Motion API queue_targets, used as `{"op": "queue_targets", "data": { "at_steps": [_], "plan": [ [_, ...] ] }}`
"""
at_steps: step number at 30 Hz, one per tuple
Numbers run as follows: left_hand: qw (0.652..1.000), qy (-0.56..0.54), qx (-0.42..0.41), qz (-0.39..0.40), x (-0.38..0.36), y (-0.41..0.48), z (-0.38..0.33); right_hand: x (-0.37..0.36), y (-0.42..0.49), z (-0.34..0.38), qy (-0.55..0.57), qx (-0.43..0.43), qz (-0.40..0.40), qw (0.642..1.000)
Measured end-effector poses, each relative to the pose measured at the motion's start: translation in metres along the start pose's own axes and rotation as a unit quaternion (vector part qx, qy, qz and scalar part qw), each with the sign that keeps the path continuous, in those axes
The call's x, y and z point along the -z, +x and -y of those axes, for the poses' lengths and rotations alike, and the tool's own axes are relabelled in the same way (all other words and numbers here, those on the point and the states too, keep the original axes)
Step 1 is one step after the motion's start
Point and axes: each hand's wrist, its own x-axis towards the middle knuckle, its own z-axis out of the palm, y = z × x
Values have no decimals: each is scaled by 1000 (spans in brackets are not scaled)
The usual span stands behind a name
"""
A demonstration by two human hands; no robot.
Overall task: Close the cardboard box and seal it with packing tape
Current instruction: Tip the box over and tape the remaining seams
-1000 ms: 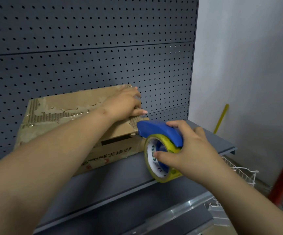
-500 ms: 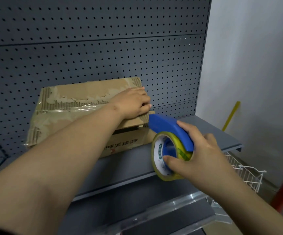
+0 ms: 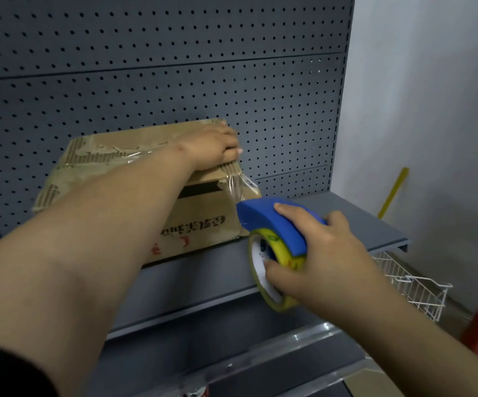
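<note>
Half of box (image 3: 203, 224) print hidden behind left forearm (image 3: 103, 224).

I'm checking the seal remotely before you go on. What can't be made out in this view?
Head view only:
- Box top seam: mostly covered by the left hand and forearm.
- Box's far side: turned away toward the pegboard.
- Print on the box front: blurred, partly behind the forearm.
- Dispenser blade: hidden under its blue cover and the right hand.

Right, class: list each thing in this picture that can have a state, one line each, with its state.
cardboard box: flaps folded shut, resting on shelf
tape strip: stretched from box corner to dispenser
tape dispenser: held, off the shelf
left hand: pressing the box top
right hand: gripping dispenser
</note>
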Motion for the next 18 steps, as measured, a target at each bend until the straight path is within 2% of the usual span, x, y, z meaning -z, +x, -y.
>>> {"op": "queue_targets", "data": {
  "at_steps": [9, 12, 16, 18],
  "plan": [
    [993, -116, 33, 17, -10, -18, -16, -10, 32, 14, -93, 10, 7, 996],
    [997, -62, 17, 36, -19, -24, -13, -15, 30, 21, -108, 37, 10, 993],
    [999, -40, 17, 9, -31, -24, -14, -13, 31, 11, -151, 20, 10, 988],
    [999, -35, 18, 1, -32, -23, -17, -13, 29, 12, -150, 40, 11, 988]
  ]
}}
